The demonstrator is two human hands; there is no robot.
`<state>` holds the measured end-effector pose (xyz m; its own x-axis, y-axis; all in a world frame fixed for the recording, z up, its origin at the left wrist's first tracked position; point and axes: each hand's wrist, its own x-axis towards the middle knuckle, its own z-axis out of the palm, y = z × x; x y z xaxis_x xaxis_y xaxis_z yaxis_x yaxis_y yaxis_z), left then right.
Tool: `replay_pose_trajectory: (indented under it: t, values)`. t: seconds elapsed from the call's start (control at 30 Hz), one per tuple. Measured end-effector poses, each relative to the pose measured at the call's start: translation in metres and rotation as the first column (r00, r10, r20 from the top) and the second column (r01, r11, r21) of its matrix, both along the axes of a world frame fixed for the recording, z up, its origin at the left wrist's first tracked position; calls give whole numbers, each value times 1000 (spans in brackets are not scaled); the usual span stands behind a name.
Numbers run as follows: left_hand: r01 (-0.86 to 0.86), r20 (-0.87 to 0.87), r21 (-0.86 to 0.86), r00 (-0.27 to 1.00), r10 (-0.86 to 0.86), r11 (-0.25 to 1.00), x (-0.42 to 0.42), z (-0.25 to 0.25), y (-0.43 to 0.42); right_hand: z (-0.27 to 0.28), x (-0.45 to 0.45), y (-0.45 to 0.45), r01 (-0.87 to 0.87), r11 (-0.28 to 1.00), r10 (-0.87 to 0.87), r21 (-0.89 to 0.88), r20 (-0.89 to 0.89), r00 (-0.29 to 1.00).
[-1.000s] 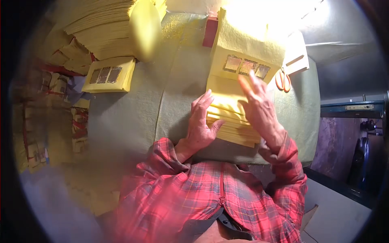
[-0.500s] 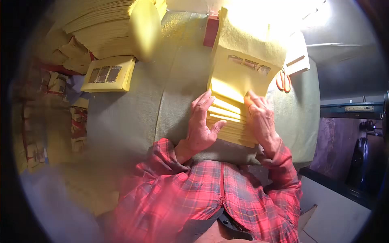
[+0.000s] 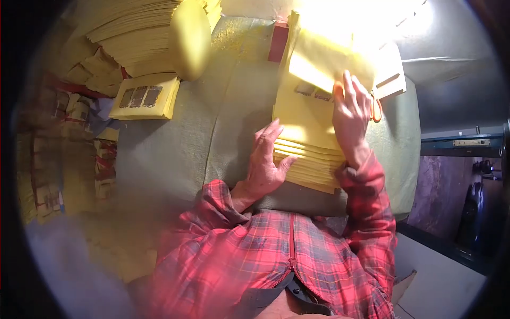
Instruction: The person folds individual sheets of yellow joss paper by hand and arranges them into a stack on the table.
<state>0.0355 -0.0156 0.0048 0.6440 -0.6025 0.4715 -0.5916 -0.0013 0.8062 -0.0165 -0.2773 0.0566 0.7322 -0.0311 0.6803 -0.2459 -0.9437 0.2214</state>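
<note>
A thick stack of yellow paper sheets (image 3: 305, 119) lies in front of me, its near edges fanned in steps. My left hand (image 3: 265, 157) rests along the stack's left side, fingers stretched and thumb apart, the thumb touching the stepped edges. Higher up on the right is my right hand (image 3: 351, 109), fingers extended and slightly spread, against a curved top sheet (image 3: 326, 58). An orange covering (image 3: 338, 91) shows on one of its fingers. Below that sheet's edge, a dark printed picture strip (image 3: 311, 90) is partly covered. Strong glare washes out the stack's far end.
Orange-handled scissors (image 3: 376, 110) lie right of the stack, partly behind my hand. A smaller yellow pile with dark printed pictures (image 3: 141, 97) sits at left, before a large paper stack (image 3: 133, 37). A red block (image 3: 278, 41) stands behind. A blurry yellow oval (image 3: 190, 40) hangs at top.
My right hand has moved up and away from the stepped edges to the upper sheet. That sheet now curves over part of the printed strip. The left hand has stayed in place.
</note>
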Motion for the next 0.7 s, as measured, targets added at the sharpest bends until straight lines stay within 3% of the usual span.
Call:
replay_pose_trajectory:
  t: [0.1,0.17,0.33,0.4,0.53,0.67,0.7]
  values:
    - [-9,15,-18,1000,9,1000,2,4,1,-5,-50,38,-27,989,41,146,-99,994]
    - [-8,26,-26,1000,8,1000,3,3,2,-6,-71,52,196,784,200,589,-539,818]
    - [-7,28,-23,1000,8,1000,3,2,-1,27,-31,49,57,819,201,572,-378,904]
    - [-1,19,-8,1000,1,1000,2,1,0,28,1,31,51,994,-34,93,-171,985]
    - [-1,20,13,1000,1,1000,3,-4,-1,6,27,-20,107,992,-109,-68,-23,994]
    - [0,18,1,1000,0,1000,1,-2,-1,-5,-10,-6,16,1000,-17,-12,-41,999]
    - [1,12,0,1000,-1,1000,0,-1,0,-5,-26,7,4,997,1,71,-73,997]
